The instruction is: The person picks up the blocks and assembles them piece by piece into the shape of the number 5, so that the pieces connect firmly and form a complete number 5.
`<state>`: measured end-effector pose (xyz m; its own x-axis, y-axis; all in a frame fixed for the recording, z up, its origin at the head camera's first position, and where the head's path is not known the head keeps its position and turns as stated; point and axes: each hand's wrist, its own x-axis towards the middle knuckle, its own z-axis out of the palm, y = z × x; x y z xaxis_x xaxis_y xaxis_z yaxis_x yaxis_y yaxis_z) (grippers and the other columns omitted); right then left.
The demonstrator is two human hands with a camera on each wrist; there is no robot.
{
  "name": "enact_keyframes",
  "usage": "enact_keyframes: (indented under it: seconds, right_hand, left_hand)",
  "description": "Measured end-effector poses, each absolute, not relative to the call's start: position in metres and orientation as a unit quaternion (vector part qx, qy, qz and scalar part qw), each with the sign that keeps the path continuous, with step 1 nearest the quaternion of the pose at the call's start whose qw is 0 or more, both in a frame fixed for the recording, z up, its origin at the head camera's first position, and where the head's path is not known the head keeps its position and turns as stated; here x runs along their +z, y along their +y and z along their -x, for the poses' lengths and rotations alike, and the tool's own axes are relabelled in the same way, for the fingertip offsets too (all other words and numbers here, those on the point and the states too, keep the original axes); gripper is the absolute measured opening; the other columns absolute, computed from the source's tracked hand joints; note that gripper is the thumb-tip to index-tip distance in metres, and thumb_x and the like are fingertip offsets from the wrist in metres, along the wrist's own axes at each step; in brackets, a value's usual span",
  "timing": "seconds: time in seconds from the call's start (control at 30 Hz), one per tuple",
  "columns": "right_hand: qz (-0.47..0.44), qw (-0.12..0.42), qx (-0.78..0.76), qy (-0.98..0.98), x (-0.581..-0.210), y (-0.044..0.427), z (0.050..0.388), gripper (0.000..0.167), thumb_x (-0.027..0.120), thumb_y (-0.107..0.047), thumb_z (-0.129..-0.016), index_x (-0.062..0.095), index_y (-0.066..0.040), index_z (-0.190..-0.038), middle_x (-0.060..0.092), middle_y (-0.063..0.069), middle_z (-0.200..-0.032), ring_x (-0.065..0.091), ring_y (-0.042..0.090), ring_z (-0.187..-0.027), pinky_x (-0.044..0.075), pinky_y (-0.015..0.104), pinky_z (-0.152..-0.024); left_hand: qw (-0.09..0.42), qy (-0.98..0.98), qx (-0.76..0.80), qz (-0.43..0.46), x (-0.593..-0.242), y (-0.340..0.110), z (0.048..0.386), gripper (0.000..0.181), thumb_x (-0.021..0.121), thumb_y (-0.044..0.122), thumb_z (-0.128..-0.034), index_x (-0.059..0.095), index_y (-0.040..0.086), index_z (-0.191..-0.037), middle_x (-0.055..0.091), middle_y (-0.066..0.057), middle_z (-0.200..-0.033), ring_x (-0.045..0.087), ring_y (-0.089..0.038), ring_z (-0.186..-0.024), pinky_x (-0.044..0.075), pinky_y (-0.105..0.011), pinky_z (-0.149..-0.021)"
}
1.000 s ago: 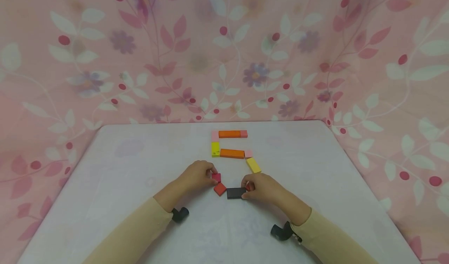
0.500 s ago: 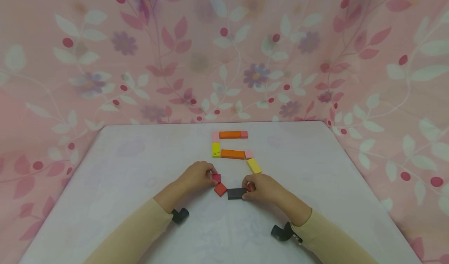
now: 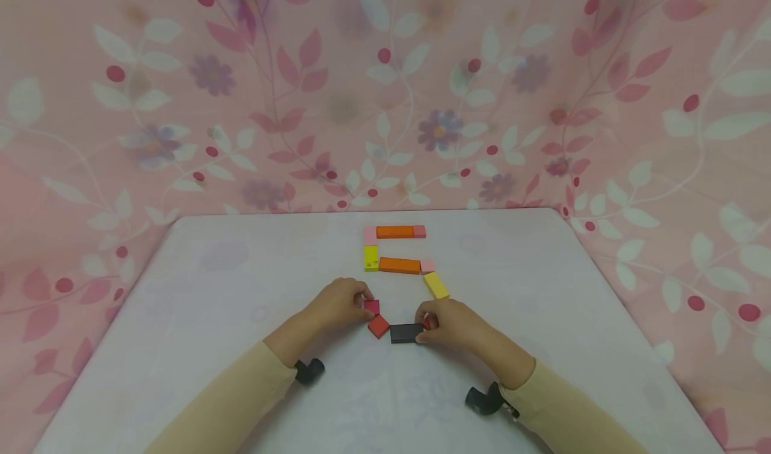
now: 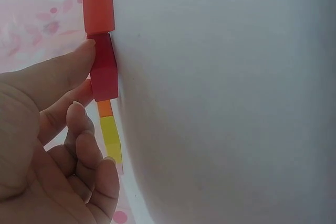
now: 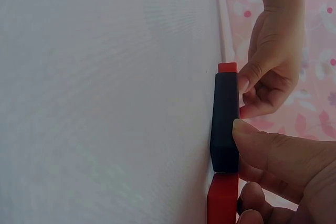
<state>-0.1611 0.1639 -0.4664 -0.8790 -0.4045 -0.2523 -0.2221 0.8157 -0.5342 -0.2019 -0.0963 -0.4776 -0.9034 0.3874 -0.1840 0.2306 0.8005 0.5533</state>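
Note:
In the head view my left hand (image 3: 337,301) pinches a crimson block (image 3: 372,307) between thumb and forefinger, its other fingers curled, as the left wrist view shows. A red block (image 3: 379,327) lies turned at an angle against that block's near end. Beside it is a black block (image 3: 407,333), whose right end my right hand (image 3: 452,321) pinches; in the right wrist view the thumb lies on its edge. Another red block (image 5: 223,198) touches the black one and is mostly hidden by my right hand in the head view. All these blocks lie on the white tabletop.
Beyond my hands, orange blocks (image 3: 399,265), pink blocks (image 3: 427,266) and a bright yellow block (image 3: 371,258) form an angular line. A pale yellow block (image 3: 436,284) slants towards my right hand. Behind the white table (image 3: 241,373) hangs floral pink cloth (image 3: 361,106).
The whole head view shifts very slightly. Both hands stay at their blocks, and no block visibly moves.

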Motion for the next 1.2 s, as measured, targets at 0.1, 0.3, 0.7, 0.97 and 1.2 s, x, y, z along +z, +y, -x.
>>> enact_keyframes:
  seconds: [0.1, 0.3, 0.7, 0.97, 1.2]
  right_hand:
    - [0.163, 0.182, -0.253, 0.936, -0.4665, 0.1634, 0.1616, 0.023, 0.086, -0.024, -0.08, 0.07, -0.021, -0.097, 0.056, -0.003, -0.069, 0.053, 0.015, -0.069, 0.043, 0.03, -0.063]
    - [0.165, 0.181, -0.254, 0.936, -0.4663, 0.1636, 0.1615, 0.023, 0.086, -0.023, -0.08, 0.07, -0.02, -0.097, 0.056, -0.002, -0.069, 0.053, 0.015, -0.069, 0.042, 0.03, -0.062]
    - [0.159, 0.188, -0.255, 0.935, -0.4662, 0.1633, 0.1611, 0.024, 0.086, -0.025, -0.08, 0.071, -0.02, -0.099, 0.057, -0.002, -0.07, 0.054, 0.016, -0.07, 0.044, 0.031, -0.063]
    - [0.157, 0.189, -0.25, 0.937, -0.4676, 0.1638, 0.1616, 0.025, 0.086, -0.026, -0.08, 0.071, -0.021, -0.099, 0.057, -0.002, -0.07, 0.054, 0.015, -0.071, 0.044, 0.031, -0.064]
    - [0.157, 0.187, -0.255, 0.936, -0.4656, 0.1648, 0.1611, 0.026, 0.086, -0.026, -0.08, 0.071, -0.02, -0.101, 0.057, -0.002, -0.07, 0.054, 0.015, -0.071, 0.045, 0.031, -0.064]
  left_hand:
    - [0.146, 0.937, 0.27, -0.165, -0.4777, -0.0963, 0.2019, 0.029, 0.083, 0.033, -0.0823, 0.074, 0.019, -0.107, 0.056, 0.0, -0.077, 0.051, -0.017, -0.08, 0.045, -0.031, -0.067]
    - [0.143, 0.937, 0.269, -0.169, -0.4777, -0.0962, 0.2017, 0.029, 0.083, 0.032, -0.0823, 0.074, 0.019, -0.106, 0.056, 0.0, -0.076, 0.051, -0.017, -0.079, 0.045, -0.031, -0.067]
    - [0.151, 0.939, 0.262, -0.161, -0.4751, -0.0969, 0.1995, 0.033, 0.083, 0.034, -0.0821, 0.073, 0.02, -0.111, 0.056, 0.0, -0.079, 0.051, -0.017, -0.081, 0.044, -0.031, -0.069]
    - [0.137, 0.94, 0.256, -0.178, -0.474, -0.0976, 0.1989, 0.031, 0.084, 0.032, -0.082, 0.074, 0.019, -0.108, 0.055, 0.001, -0.078, 0.05, -0.016, -0.08, 0.043, -0.031, -0.069]
    - [0.139, 0.941, 0.258, -0.169, -0.4735, -0.0988, 0.1985, 0.032, 0.083, 0.035, -0.0824, 0.074, 0.02, -0.11, 0.056, 0.002, -0.081, 0.051, -0.017, -0.084, 0.045, -0.031, -0.071]
